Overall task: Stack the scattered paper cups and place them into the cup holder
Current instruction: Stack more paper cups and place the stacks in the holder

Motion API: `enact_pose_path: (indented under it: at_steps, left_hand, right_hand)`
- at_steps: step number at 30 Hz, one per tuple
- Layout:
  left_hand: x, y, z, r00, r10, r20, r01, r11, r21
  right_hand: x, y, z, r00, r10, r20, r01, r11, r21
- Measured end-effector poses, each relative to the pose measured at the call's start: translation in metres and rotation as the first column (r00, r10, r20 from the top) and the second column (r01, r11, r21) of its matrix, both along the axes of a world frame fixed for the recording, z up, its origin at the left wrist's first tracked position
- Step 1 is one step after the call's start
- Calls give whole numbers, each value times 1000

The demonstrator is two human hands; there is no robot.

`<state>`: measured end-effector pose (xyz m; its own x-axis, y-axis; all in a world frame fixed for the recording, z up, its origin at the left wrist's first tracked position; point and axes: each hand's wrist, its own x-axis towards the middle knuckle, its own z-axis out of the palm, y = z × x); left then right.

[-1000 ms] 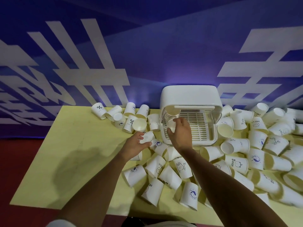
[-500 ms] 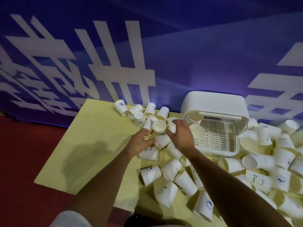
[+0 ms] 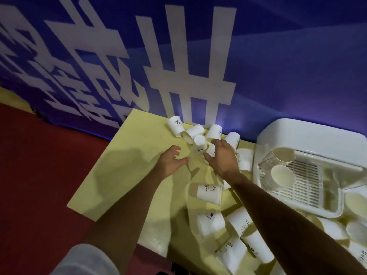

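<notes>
Several white paper cups lie scattered on the yellow table (image 3: 127, 171). A cluster sits at the back, among them a cup with a % mark (image 3: 176, 126) and an upright cup (image 3: 199, 145). My right hand (image 3: 223, 158) hovers over this cluster with its fingers spread around a small cup (image 3: 211, 151) that rests on the table. My left hand (image 3: 171, 162) is open beside it and holds nothing. The white cup holder (image 3: 309, 135) stands at the right, with stacked cups (image 3: 283, 176) lying on its slatted tray.
More cups lie near me, such as one on its side (image 3: 209, 193), and others are piled at the lower right (image 3: 256, 247). A blue banner wall (image 3: 278, 56) runs behind the table. Red floor (image 3: 39, 185) lies past the table's left edge.
My right hand has left the cup holder and moved left to the back cluster of cups. My left hand has let go of its cup and opened. The view has swung left.
</notes>
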<state>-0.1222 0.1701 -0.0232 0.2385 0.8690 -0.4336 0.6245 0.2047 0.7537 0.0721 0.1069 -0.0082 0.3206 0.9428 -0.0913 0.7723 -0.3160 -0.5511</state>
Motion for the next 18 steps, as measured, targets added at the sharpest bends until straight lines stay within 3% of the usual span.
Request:
enact_pose_path:
  at_steps: [11, 18]
  left_hand:
    - [-8, 85, -21, 995, 68, -72, -68, 998, 3]
    - [6, 134, -47, 990, 133, -53, -130, 990, 63]
  right_hand:
    - [-21, 84, -21, 991, 114, 74, -108, 991, -80]
    - [-28, 136, -49, 929, 286, 233, -241, 949, -204]
